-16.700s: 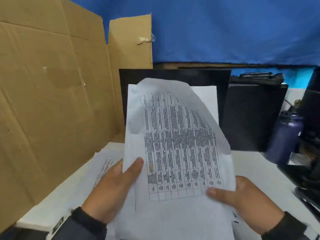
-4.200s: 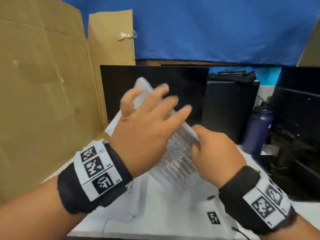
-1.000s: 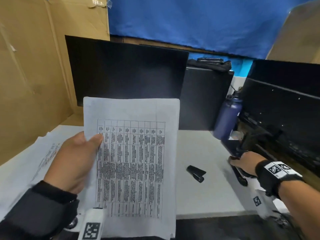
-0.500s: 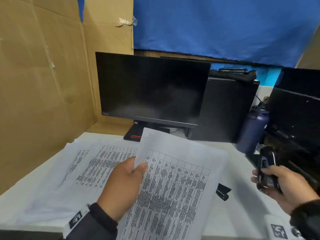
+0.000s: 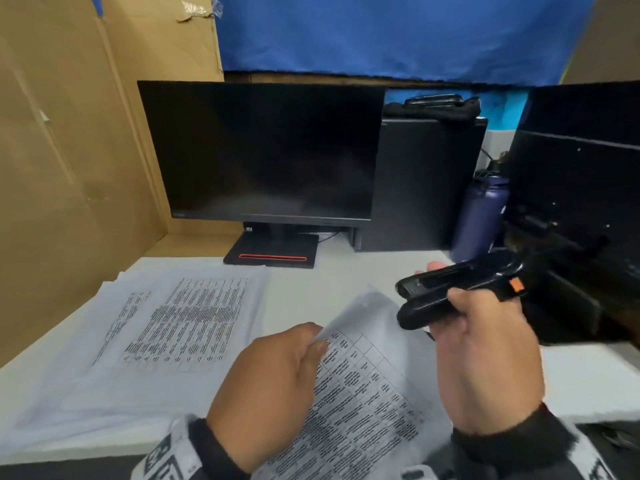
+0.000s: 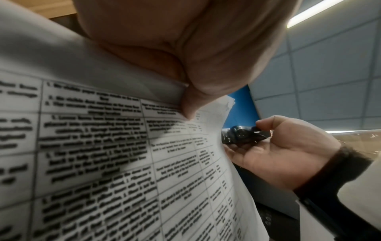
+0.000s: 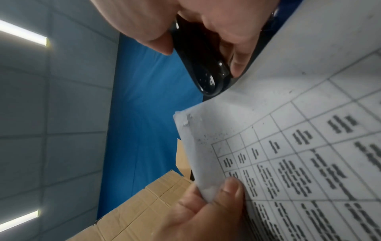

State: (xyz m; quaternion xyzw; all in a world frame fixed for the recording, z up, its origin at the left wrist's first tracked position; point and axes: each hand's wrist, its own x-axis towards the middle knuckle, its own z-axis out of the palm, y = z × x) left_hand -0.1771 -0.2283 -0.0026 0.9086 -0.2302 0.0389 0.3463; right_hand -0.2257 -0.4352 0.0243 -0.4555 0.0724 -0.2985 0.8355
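though wrists miss it, head shows orange tag (image 5: 516, 284) on stapler (image 5: 457, 291)

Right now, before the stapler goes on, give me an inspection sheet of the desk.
Surface: white table, flat, partly covered by paper.
Job's things: held sheets, printed tables, top corner frayed; black stapler beside that corner, not yet on it.
Clutter: loose sheets lying at left; bottle at right rear.
Grippers: left hand pinches the held sheets near the corner; right hand grips the stapler.
Cables: one thin cable behind the monitor stand.
Surroundings: cardboard at left, blue cloth behind, black tower beside the monitor.
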